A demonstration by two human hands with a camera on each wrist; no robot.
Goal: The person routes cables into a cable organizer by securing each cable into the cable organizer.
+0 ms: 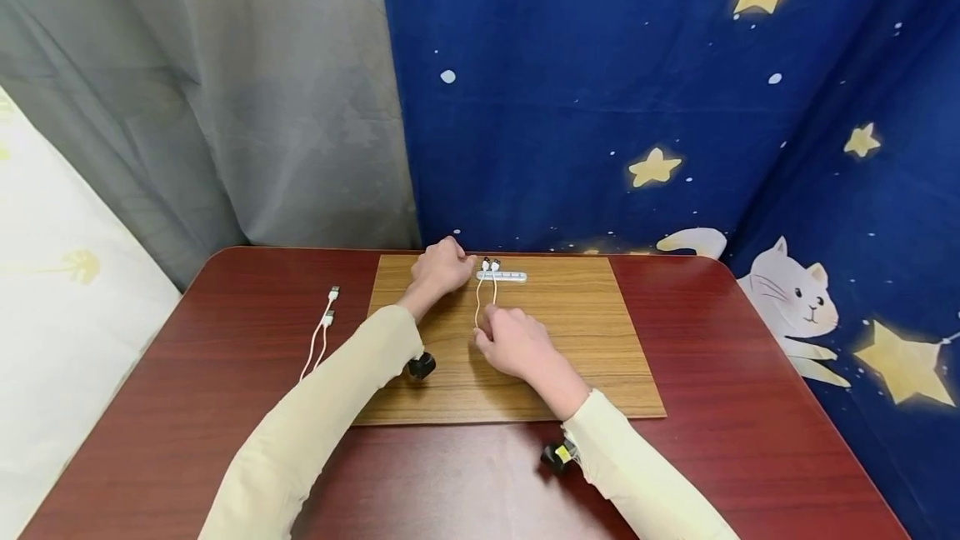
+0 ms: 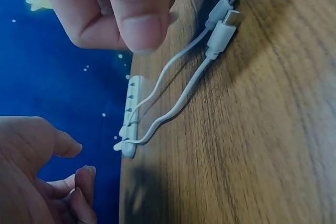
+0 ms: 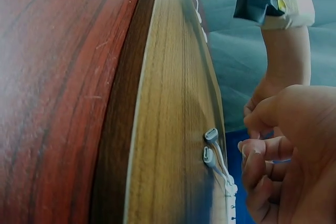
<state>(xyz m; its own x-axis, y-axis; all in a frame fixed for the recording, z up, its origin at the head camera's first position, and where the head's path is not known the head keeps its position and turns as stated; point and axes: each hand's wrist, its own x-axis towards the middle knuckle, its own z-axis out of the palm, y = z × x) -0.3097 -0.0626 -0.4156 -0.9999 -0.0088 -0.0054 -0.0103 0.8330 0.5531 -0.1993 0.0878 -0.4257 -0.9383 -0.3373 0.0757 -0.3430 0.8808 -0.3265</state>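
Observation:
A pale cable clip strip lies near the far edge of a wood-grain board. Two short white charging cables sit in slots at its left end. Their larger plugs are at the far side; small metal-tipped connectors extend toward the near side. My left hand is just left of the strip, fingers loosely bent, holding nothing. Above the near cable ends hovers my right hand, its fingers loosely curled and nothing visible between them. In the head view it hides the connectors; the right wrist view shows them apart from the fingers.
The wood-grain board rests on a dark red table. Left of the board, two more white cables lie on the table, partly hidden by my left sleeve. Grey and blue star-patterned curtains hang behind the table's far edge.

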